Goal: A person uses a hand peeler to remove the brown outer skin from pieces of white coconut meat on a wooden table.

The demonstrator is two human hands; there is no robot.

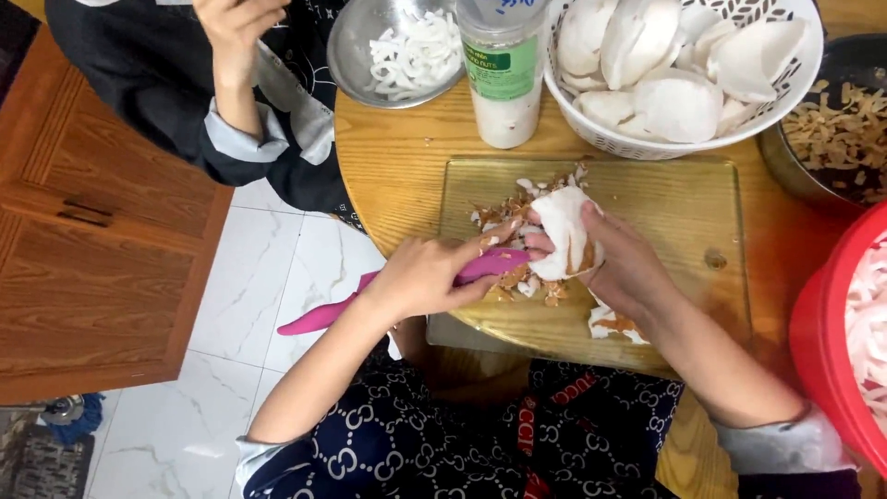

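Coconut piece [565, 236] gripped over glass cutting board [684, 212], knife applied from the left.

Held in right hand [628, 268], fingers [540, 245] curled and pressed around its right and underside, brown skin facing down. Met on its left edge by pink knife [407, 291], long axis running lower left to upper right, blade tip touching the piece. Knife clasped in left hand [425, 275], fingers wrapped shut around the blade end, thumb [499, 231] stretched toward the piece. Peel scraps [517, 208] scattered just behind; white basket [647, 143] of peeled pieces farther back on round wooden table [397, 157].

Basket [591, 129] and jar [504, 83] behind cutting board [684, 212]
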